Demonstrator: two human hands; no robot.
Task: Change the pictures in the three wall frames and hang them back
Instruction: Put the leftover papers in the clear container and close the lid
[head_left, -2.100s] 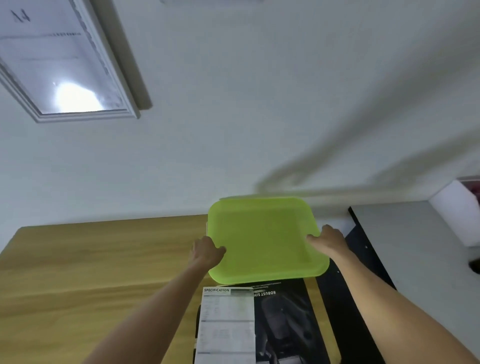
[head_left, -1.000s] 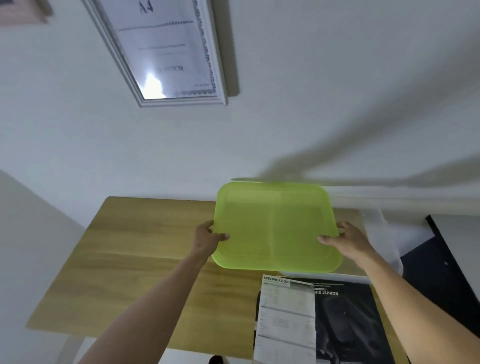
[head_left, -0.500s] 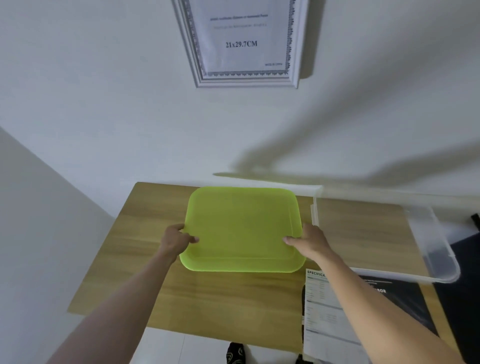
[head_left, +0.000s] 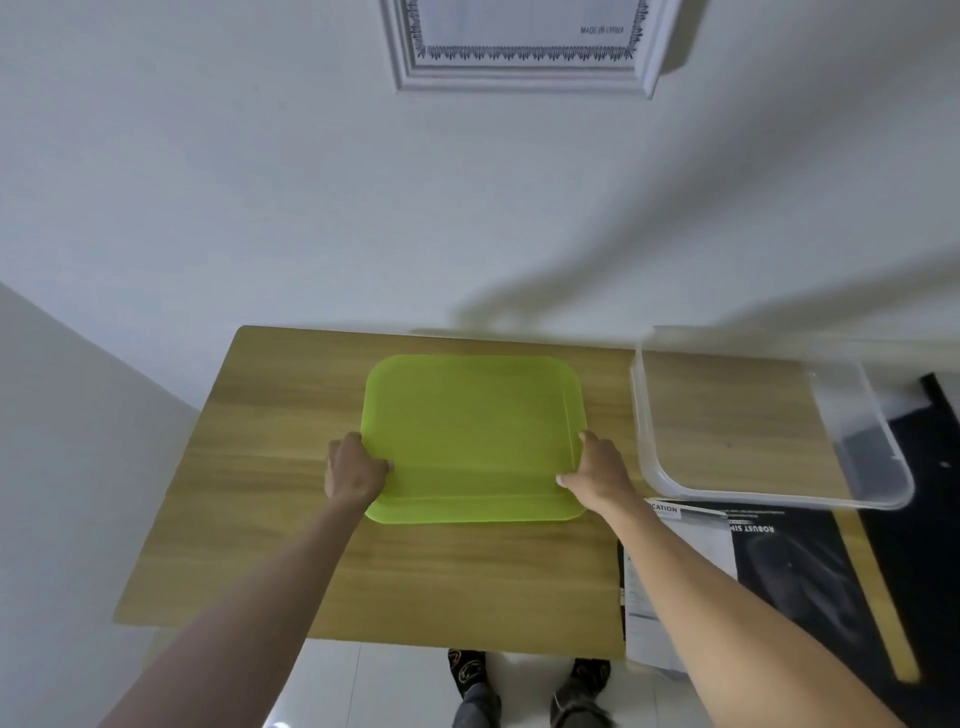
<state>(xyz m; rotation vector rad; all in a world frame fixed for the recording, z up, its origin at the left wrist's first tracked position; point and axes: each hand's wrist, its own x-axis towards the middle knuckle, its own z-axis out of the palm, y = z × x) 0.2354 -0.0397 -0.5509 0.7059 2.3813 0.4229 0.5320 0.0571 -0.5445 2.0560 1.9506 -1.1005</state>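
Note:
A lime-green plastic lid (head_left: 472, 426) lies flat on the wooden table (head_left: 270, 509). My left hand (head_left: 356, 470) grips its left edge and my right hand (head_left: 597, 467) grips its right edge. On the wall above hangs a white picture frame (head_left: 524, 78) with a printed placeholder sheet inside; only its lower part shows. A dark printed poster with a white specification strip (head_left: 769, 566) lies on the table's right side, partly under my right forearm.
A clear plastic bin (head_left: 769, 493) stands on the table right of the lid, over the poster's top edge. The white wall runs behind the table, a side wall at the left. My feet (head_left: 524, 686) show below the table's front edge on a white floor.
Both hands carried the green lid leftward and lowered it onto the table. The view swung left and down, bringing the clear bin and wall frame into sight.

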